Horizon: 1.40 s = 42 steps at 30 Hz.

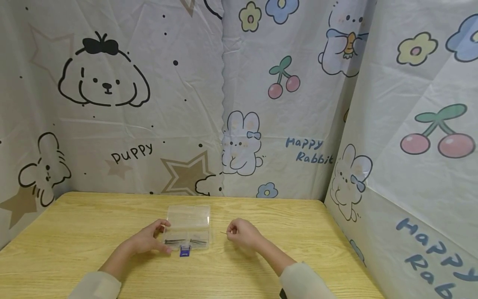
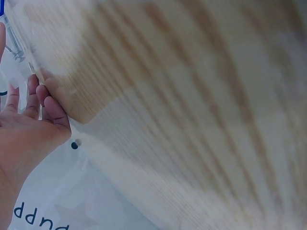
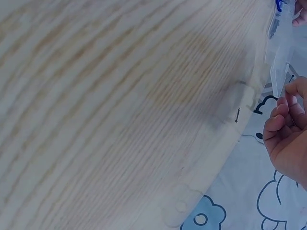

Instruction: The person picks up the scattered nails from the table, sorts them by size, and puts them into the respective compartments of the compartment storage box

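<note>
A clear plastic box (image 1: pixel 188 228) stands on the table with its lid (image 1: pixel 188 214) raised at the back and a blue latch (image 1: pixel 184 251) at its front. Dark nails (image 1: pixel 175 241) lie in the box's front compartments. My left hand (image 1: pixel 147 238) holds the box at its left side, thumb at the front corner and fingers farther back. To the right of the box, my right hand (image 1: pixel 242 233) pinches a thin nail (image 1: pixel 223 232) that points left. In the right wrist view another small nail (image 3: pixel 237 115) lies on the table near that hand.
The wooden table (image 1: pixel 93 220) ends at a printed cloth (image 1: pixel 186 112) hanging behind it. More printed cloth (image 1: pixel 422 178) hangs along the right edge.
</note>
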{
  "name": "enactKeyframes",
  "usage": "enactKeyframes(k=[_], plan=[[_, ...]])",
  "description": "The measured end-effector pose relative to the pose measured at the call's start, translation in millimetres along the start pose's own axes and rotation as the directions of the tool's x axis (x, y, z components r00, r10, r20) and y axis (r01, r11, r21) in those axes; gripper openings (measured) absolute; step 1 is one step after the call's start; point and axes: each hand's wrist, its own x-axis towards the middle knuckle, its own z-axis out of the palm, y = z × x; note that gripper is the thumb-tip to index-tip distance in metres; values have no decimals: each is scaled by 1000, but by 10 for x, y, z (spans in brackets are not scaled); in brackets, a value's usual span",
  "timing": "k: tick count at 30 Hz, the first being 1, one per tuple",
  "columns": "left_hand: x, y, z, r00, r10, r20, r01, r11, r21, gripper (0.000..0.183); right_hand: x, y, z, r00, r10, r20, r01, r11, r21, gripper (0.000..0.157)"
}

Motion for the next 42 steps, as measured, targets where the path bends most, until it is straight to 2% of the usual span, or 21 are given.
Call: enactKeyframes(k=[13,21,28,34,42], plan=[[-6,10,8,1000,8,-5,-8,1000,6,78,142,-82,79,1000,-29,9,30,999,-20,7],[-2,6,4,1000,6,-2,-6,1000,-5,79,223,-201,148,999,-51,9,52,999,-17,7],[-4,1,1,1000,6,6,-6,1000,-8,78,294,-290,222,997,-75,12,75,996,-54,7],[-4,13,3,1000,12,10,-12,1000,-15,77,341,-353,290,997,-69,25,70,997,-34,8],[-3,10,1,1000,8,3,-8,1000,-18,76,380,-371,373,999,-39,3,39,999,-2,8]])
